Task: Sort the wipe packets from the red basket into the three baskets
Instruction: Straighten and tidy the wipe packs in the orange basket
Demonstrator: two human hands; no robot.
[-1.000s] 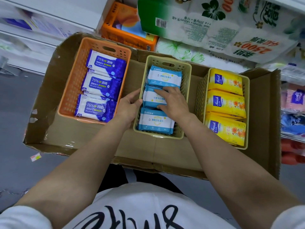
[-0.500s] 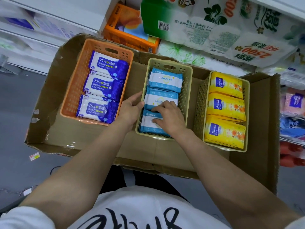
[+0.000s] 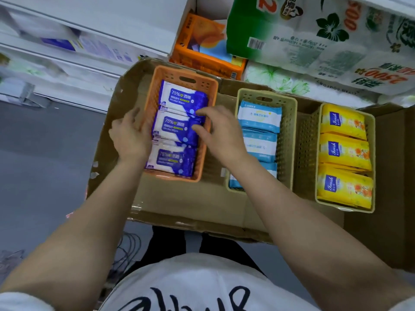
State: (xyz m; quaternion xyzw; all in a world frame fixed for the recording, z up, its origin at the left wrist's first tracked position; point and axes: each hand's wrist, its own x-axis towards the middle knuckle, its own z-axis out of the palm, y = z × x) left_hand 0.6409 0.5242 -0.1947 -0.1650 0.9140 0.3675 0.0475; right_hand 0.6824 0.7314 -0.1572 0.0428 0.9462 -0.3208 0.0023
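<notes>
Likely risk: cardboard tray (image 3: 179, 205) carries all three baskets, orange basket (image 3: 208, 90) at its far left corner, where left hand (image 3: 131, 138) and right hand (image 3: 221, 133), both loose-fingered, nudge the blue packets (image 3: 177, 129) and may skew them.

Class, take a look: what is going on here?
A person is sorting wipe packets into three baskets on a cardboard tray. Both hands are at the orange basket: the left hand on its outer wall, the right hand touching the blue alcohol wipe packets. The light-blue packets and yellow packets fill the other two.
</notes>
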